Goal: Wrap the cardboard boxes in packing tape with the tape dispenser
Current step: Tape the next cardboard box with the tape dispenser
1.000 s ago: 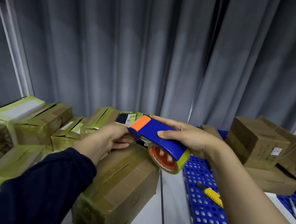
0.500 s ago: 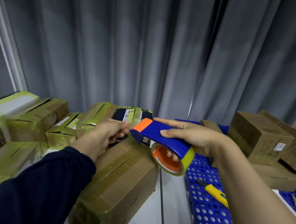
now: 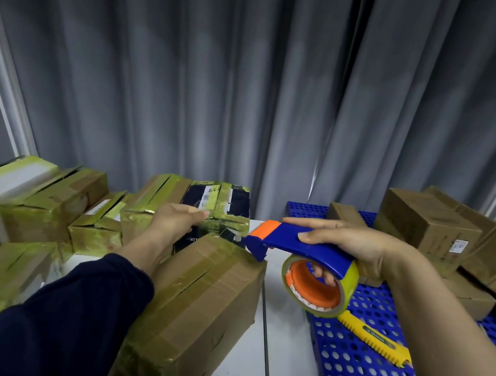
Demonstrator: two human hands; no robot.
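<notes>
A long cardboard box, partly covered in yellowish tape, lies lengthwise on the white table in front of me. My right hand grips the blue and orange tape dispenser with its roll of clear tape. The dispenser's blade end sits at the box's far right corner. My left hand reaches past the box's far end, and its fingers rest curled on a dark taped box behind it.
Several tape-wrapped boxes crowd the left side of the table. A blue perforated mat on the right carries a yellow utility knife and plain brown boxes. Grey curtains hang behind.
My right hand has carried the dispenser to the right, off the box's top to its far right corner. My left hand has moved further back onto the dark box.
</notes>
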